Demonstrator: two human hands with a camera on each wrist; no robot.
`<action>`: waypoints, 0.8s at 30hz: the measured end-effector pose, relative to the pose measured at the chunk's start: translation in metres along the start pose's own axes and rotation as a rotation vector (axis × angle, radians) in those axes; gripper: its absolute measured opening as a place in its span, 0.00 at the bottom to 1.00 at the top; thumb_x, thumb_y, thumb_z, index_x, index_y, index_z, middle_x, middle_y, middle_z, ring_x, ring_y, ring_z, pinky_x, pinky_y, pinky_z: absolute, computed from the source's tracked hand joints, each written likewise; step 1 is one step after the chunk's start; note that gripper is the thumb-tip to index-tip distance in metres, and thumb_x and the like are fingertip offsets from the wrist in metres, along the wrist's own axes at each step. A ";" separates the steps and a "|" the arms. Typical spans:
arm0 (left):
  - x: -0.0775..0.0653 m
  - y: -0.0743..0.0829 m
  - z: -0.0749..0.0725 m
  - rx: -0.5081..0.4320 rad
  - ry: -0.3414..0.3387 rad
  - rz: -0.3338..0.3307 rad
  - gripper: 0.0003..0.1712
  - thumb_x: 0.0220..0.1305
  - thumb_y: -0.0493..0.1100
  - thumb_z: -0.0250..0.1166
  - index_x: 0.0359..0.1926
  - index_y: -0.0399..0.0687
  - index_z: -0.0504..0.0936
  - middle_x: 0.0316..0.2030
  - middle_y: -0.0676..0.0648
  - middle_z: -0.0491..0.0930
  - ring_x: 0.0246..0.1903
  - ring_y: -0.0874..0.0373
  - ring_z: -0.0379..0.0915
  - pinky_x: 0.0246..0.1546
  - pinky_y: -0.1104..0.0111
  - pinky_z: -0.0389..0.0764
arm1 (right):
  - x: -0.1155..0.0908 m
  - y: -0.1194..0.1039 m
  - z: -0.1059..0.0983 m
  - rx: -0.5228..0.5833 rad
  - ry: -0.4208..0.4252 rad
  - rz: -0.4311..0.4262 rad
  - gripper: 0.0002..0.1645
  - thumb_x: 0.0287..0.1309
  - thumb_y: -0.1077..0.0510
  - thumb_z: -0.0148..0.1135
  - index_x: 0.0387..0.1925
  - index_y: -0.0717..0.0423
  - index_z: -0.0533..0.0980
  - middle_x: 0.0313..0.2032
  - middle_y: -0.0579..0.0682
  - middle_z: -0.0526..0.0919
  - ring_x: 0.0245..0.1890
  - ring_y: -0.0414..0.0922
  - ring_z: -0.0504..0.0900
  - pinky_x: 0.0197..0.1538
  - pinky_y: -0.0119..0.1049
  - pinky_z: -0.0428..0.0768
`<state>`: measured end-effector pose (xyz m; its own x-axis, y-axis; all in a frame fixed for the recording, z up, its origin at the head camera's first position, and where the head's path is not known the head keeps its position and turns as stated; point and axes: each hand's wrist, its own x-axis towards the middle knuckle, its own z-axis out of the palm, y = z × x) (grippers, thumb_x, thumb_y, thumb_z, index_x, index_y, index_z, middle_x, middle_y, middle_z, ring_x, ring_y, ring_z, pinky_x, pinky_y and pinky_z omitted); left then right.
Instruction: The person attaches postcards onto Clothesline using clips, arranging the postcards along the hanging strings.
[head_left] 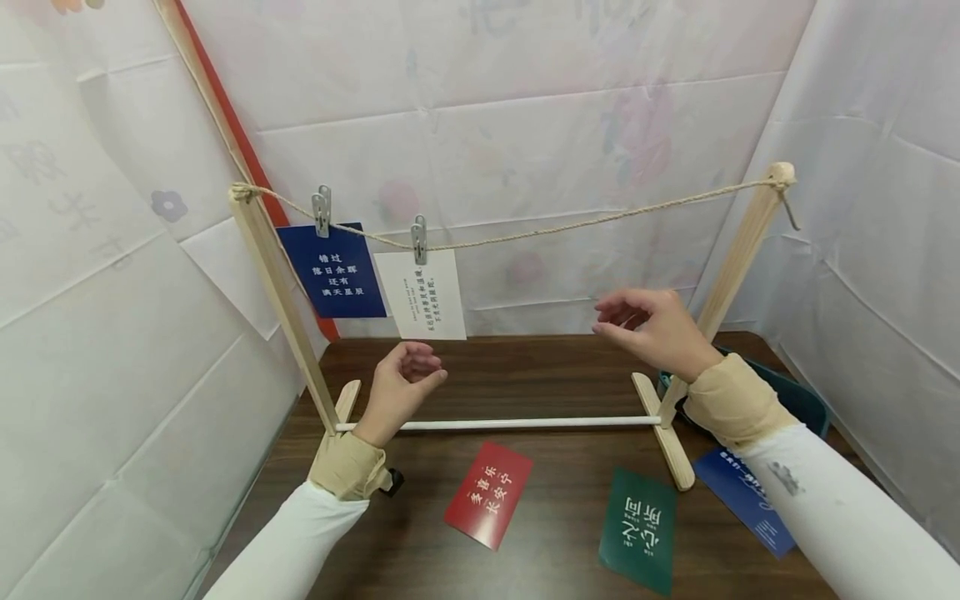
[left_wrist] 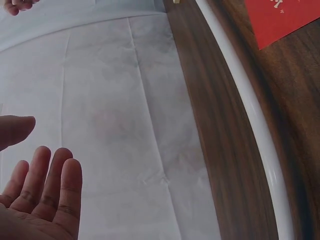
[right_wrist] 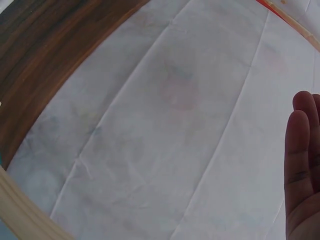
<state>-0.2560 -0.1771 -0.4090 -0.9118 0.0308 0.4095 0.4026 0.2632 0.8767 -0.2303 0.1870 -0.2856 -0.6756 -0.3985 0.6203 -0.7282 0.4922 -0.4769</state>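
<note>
A twine line [head_left: 600, 220] sags between two wooden posts. Metal clips hold a blue card [head_left: 333, 271] and a white card [head_left: 422, 296] on its left half. Just below the white card, my left hand [head_left: 401, 387] is in the air with loosely bent fingers and nothing in it. My right hand [head_left: 648, 329], also holding nothing, is raised near the right post [head_left: 738, 258], below the line. In the left wrist view the left fingers [left_wrist: 70, 190] and thumb stand apart. Only some right fingers [right_wrist: 298, 150] show at the edge of the right wrist view.
On the brown table lie a red card [head_left: 490, 496], a green card [head_left: 639, 531] and a second blue card [head_left: 742, 496], partly behind the right forearm. A white rod [head_left: 525, 423] joins the stand's feet. A dark teal container [head_left: 798, 400] sits behind the right wrist.
</note>
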 end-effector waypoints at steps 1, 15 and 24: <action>-0.001 0.002 0.001 0.000 -0.005 0.000 0.20 0.50 0.33 0.74 0.43 0.40 0.76 0.37 0.38 0.82 0.34 0.51 0.79 0.33 0.68 0.79 | -0.001 0.002 0.001 0.001 0.000 0.002 0.12 0.50 0.70 0.69 0.38 0.59 0.81 0.31 0.53 0.84 0.30 0.46 0.82 0.31 0.34 0.79; -0.016 -0.013 0.014 0.098 -0.079 -0.027 0.19 0.49 0.37 0.75 0.41 0.43 0.77 0.35 0.42 0.82 0.35 0.54 0.80 0.36 0.62 0.80 | -0.021 0.014 0.005 0.030 -0.037 0.109 0.13 0.52 0.67 0.69 0.41 0.60 0.80 0.33 0.53 0.84 0.30 0.46 0.82 0.30 0.34 0.79; -0.025 -0.024 0.021 0.192 -0.169 -0.075 0.18 0.51 0.48 0.75 0.38 0.47 0.78 0.32 0.53 0.82 0.32 0.60 0.79 0.33 0.65 0.79 | -0.035 0.034 0.011 0.026 -0.059 0.135 0.13 0.53 0.66 0.68 0.42 0.59 0.80 0.33 0.51 0.83 0.30 0.46 0.81 0.30 0.35 0.79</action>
<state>-0.2448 -0.1637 -0.4456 -0.9455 0.1609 0.2831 0.3255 0.4485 0.8324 -0.2325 0.2089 -0.3306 -0.7723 -0.3754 0.5125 -0.6329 0.5244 -0.5696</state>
